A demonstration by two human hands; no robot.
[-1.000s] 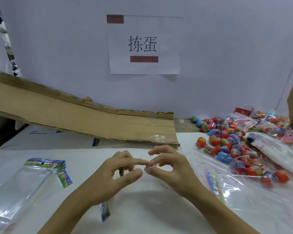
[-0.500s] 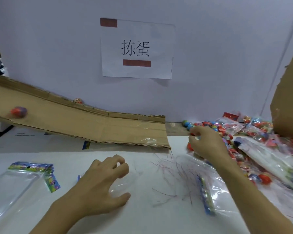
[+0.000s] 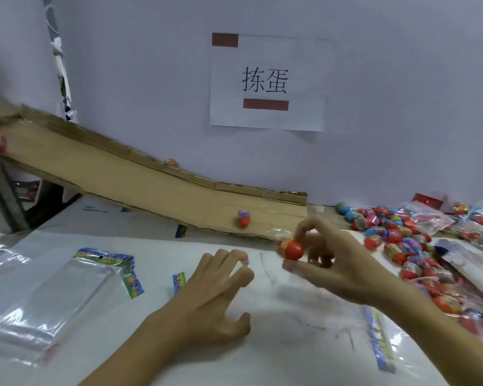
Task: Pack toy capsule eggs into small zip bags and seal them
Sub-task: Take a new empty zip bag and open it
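Note:
My right hand (image 3: 329, 263) pinches a red capsule egg (image 3: 292, 249) between thumb and fingertips, held above the white table near its middle. My left hand (image 3: 215, 296) hovers low over a clear zip bag (image 3: 265, 277) lying flat, fingers loosely curled, and I cannot tell if it grips the film. Another egg (image 3: 244, 218), red with a purple top, sits on the lower part of the cardboard ramp (image 3: 140, 185). A heap of loose eggs (image 3: 388, 232) lies at the right.
A stack of empty zip bags (image 3: 53, 296) with coloured headers lies at the left. More clear bags (image 3: 379, 332) and filled packets (image 3: 430, 215) crowd the right side. A paper sign (image 3: 268, 82) hangs on the back wall.
My right hand went to the egg heap and came back towards the middle with a red egg. An egg rolled down the ramp from the upper left to the lower end.

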